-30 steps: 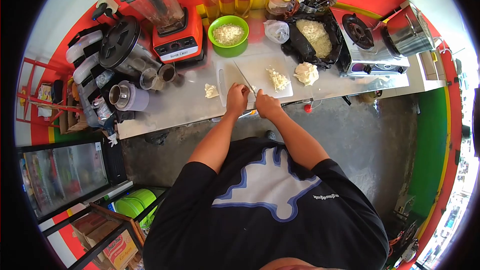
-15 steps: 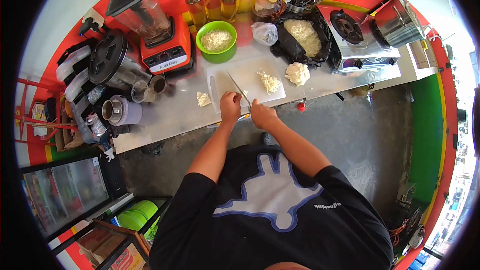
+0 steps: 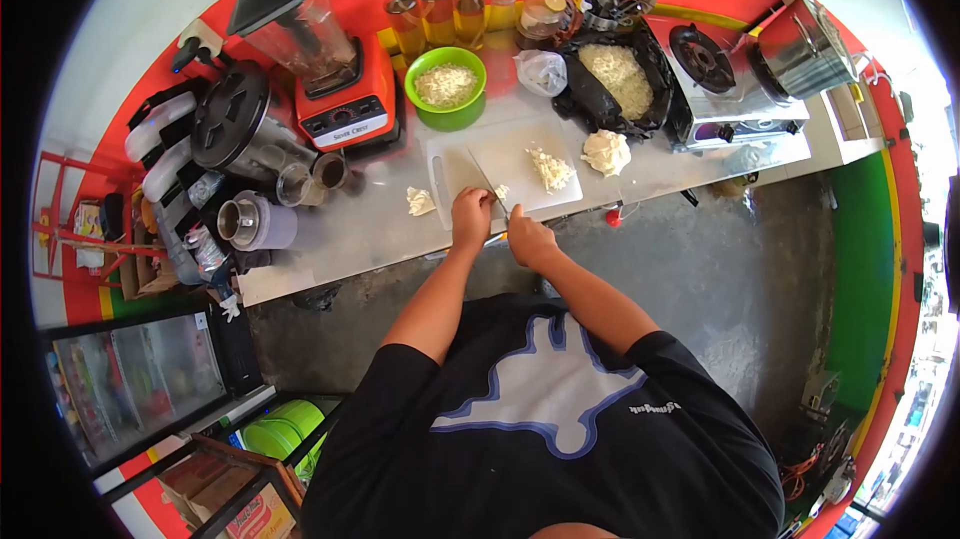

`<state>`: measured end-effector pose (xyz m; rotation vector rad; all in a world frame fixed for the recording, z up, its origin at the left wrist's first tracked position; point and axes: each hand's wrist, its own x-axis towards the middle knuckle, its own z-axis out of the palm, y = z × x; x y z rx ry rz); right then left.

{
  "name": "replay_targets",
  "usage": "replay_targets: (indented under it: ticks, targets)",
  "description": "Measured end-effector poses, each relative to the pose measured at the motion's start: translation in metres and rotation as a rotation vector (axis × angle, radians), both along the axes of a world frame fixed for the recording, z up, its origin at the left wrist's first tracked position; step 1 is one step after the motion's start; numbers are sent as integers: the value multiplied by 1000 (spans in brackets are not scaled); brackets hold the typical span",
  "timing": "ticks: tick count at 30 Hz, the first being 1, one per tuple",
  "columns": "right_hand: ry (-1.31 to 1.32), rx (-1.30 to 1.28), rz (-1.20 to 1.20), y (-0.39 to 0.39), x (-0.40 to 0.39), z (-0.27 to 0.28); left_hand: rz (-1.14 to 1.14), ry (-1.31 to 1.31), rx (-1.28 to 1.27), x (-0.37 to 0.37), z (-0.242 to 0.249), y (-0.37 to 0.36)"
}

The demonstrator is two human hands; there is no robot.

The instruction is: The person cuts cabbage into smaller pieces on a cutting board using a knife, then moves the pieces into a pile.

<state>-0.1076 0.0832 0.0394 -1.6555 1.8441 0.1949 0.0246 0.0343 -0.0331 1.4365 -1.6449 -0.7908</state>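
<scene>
My right hand (image 3: 531, 240) is closed around the handle of a kitchen knife (image 3: 484, 172), its blade slanting away to the left over a white cutting board (image 3: 455, 164). Left of the blade, my left hand (image 3: 472, 218) has its fingers curled together at the board's near edge; what they pinch is hidden. A small pale piece (image 3: 502, 192) lies beside the blade. Farther right on the board is a heap of chopped pale food (image 3: 550, 170). A whitish lump (image 3: 606, 152) rests right of the board, and a smaller pale chunk (image 3: 420, 201) lies left of it.
Behind the board stands a green bowl (image 3: 447, 117) of pale chopped food, with a red blender (image 3: 345, 117) to its left. A black bag (image 3: 590, 89) of pale shreds sits near the gas stove (image 3: 735, 94). Cups and a steel-topped container (image 3: 238, 223) occupy the left.
The whole view has shifted slightly, so the counter appears a little lower and farther right. Both hands stay at the board's near edge, with the knife still in my right hand.
</scene>
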Motion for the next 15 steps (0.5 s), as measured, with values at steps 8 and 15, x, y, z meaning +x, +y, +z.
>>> replay_targets:
  ticks: [8,15]
  targets:
    - [-92,-130,-34,-18,-8,-29,-114,-43,134,24,19,7]
    - [-279,-138,106,-6,-14,-29,-66,8,206,67,18,15]
